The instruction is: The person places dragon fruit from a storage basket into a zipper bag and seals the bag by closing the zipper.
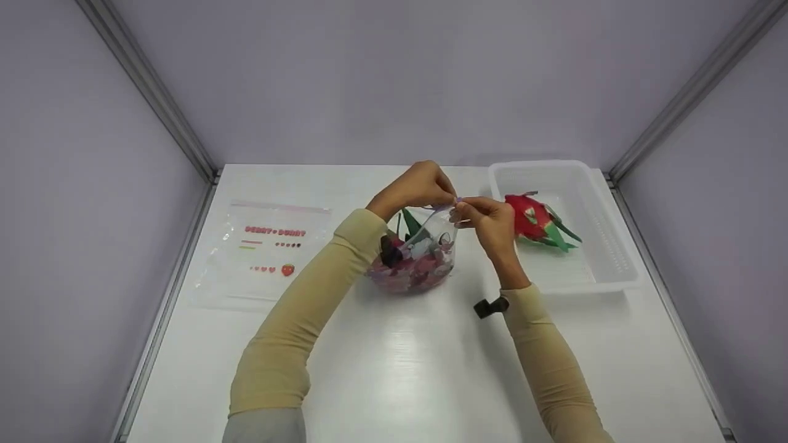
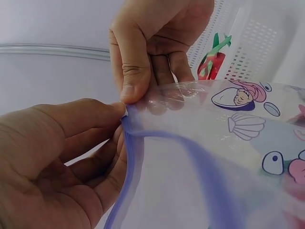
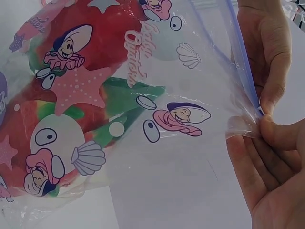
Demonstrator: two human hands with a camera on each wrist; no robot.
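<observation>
A clear zip bag (image 1: 415, 261) printed with cartoon shells and starfish stands at the table's middle. A red and green dragon fruit (image 3: 102, 50) sits inside it. Both hands pinch the bag's purple zip strip at the same top corner. My left hand (image 1: 418, 184) holds it from the left, thumb and finger pressed together on the strip (image 2: 127, 125). My right hand (image 1: 486, 223) pinches the same corner from the right, its fingertips (image 3: 267, 125) meeting those of the left hand (image 3: 264, 52). The strip still gapes further along.
A white perforated basket (image 1: 609, 246) at the right holds another red dragon fruit (image 1: 532, 218). A flat printed zip bag (image 1: 265, 252) lies at the table's left. Grey walls enclose the white table (image 1: 418, 369) on three sides.
</observation>
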